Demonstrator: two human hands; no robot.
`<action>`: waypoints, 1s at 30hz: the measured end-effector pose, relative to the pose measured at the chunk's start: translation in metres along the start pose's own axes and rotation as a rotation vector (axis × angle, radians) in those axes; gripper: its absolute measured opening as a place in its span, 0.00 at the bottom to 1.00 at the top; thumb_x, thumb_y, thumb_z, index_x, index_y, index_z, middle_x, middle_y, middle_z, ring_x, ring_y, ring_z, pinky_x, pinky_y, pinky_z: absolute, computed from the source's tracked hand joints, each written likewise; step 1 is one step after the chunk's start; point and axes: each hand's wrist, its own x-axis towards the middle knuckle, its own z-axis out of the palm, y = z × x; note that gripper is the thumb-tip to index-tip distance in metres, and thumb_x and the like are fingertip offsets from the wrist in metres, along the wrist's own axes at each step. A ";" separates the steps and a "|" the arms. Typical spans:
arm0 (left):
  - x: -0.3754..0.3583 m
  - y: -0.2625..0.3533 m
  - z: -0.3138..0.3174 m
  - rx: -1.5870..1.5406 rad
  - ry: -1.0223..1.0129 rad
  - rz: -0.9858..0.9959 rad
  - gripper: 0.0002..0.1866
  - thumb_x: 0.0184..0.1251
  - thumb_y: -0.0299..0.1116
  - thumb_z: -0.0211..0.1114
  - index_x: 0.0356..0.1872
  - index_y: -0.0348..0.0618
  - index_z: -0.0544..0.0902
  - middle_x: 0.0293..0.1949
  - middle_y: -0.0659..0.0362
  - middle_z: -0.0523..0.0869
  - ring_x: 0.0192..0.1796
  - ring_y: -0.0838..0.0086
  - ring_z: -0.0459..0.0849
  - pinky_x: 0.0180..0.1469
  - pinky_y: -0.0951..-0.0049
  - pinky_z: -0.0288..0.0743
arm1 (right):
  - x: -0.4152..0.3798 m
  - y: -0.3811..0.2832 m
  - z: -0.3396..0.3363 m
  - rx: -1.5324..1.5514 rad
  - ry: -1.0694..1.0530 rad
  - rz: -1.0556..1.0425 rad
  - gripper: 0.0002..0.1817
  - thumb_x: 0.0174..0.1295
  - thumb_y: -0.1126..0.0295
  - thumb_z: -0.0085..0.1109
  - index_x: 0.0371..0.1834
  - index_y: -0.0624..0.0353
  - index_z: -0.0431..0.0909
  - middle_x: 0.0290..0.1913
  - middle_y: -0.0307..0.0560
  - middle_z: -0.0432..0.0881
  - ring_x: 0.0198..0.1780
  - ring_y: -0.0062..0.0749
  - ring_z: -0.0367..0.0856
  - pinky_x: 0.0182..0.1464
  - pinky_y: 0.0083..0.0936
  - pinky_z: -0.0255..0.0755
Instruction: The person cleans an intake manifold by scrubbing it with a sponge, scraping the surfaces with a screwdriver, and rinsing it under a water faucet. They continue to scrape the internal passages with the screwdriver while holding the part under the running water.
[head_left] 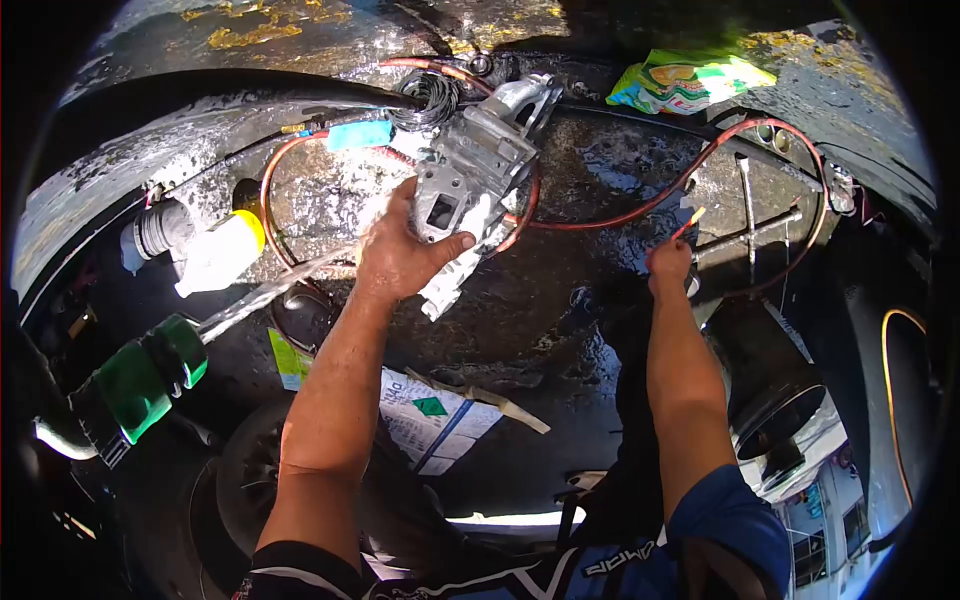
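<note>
My left hand grips the lower end of a silver cast-metal housing, thumb on one side and fingers on the other. The housing has square openings and bolt holes and lies tilted on the wet, dark floor. Out to the right, my right hand is closed around a thin orange stick-like thing with a pale tip; its kind is hard to make out. A red hose loops across the floor behind both hands and passes by the housing.
A cross-shaped lug wrench lies right of my right hand. Coiled black wire touches the housing's far side. A green-and-yellow packet lies at the back. At left are a yellow-rimmed white container and a green-handled tool. Printed cardboard lies nearer me.
</note>
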 end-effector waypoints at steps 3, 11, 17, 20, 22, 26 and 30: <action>-0.005 0.005 -0.003 0.063 0.018 0.028 0.56 0.44 0.54 0.85 0.71 0.30 0.69 0.63 0.40 0.79 0.65 0.52 0.80 0.67 0.60 0.73 | -0.065 -0.015 -0.032 -0.063 -0.092 -0.266 0.14 0.71 0.71 0.52 0.53 0.67 0.80 0.39 0.51 0.86 0.42 0.27 0.84 0.44 0.26 0.77; -0.014 0.007 -0.011 0.047 -0.090 -0.059 0.57 0.48 0.58 0.79 0.76 0.41 0.61 0.71 0.42 0.70 0.66 0.46 0.79 0.67 0.55 0.73 | -0.341 -0.264 -0.018 -0.896 -0.641 -1.057 0.16 0.63 0.73 0.56 0.53 0.58 0.85 0.45 0.59 0.89 0.46 0.52 0.88 0.52 0.41 0.81; -0.021 0.001 -0.013 -0.079 -0.030 0.073 0.56 0.46 0.61 0.78 0.74 0.44 0.66 0.70 0.46 0.74 0.64 0.49 0.81 0.67 0.57 0.75 | -0.356 -0.315 0.076 -1.454 -0.780 -0.990 0.16 0.59 0.68 0.58 0.49 0.55 0.89 0.43 0.60 0.88 0.47 0.56 0.87 0.54 0.46 0.79; -0.019 0.013 -0.033 -0.132 -0.171 -0.030 0.57 0.46 0.65 0.76 0.77 0.49 0.64 0.73 0.45 0.71 0.66 0.47 0.80 0.68 0.57 0.73 | -0.355 -0.302 0.113 -1.578 -0.804 -0.955 0.15 0.55 0.69 0.60 0.44 0.58 0.89 0.43 0.60 0.88 0.47 0.55 0.88 0.53 0.45 0.80; -0.019 0.005 -0.015 0.040 -0.038 -0.057 0.57 0.47 0.65 0.75 0.77 0.51 0.63 0.73 0.44 0.71 0.66 0.46 0.79 0.69 0.56 0.73 | -0.344 -0.274 0.135 -1.613 -0.838 -0.966 0.15 0.52 0.68 0.63 0.39 0.66 0.87 0.42 0.63 0.89 0.46 0.55 0.89 0.50 0.43 0.81; -0.013 -0.018 0.008 0.005 -0.003 -0.029 0.57 0.49 0.64 0.75 0.79 0.53 0.60 0.74 0.40 0.69 0.71 0.46 0.75 0.71 0.55 0.70 | -0.362 -0.277 0.132 -1.469 -0.903 -1.035 0.14 0.50 0.67 0.65 0.36 0.65 0.88 0.41 0.63 0.89 0.46 0.55 0.89 0.49 0.43 0.81; -0.018 0.003 -0.010 -0.481 -0.004 0.175 0.59 0.47 0.64 0.76 0.80 0.53 0.59 0.75 0.43 0.68 0.71 0.46 0.74 0.70 0.54 0.71 | -0.297 -0.215 0.146 -1.341 -0.912 -1.084 0.13 0.50 0.66 0.66 0.33 0.64 0.88 0.40 0.63 0.88 0.45 0.54 0.89 0.48 0.42 0.82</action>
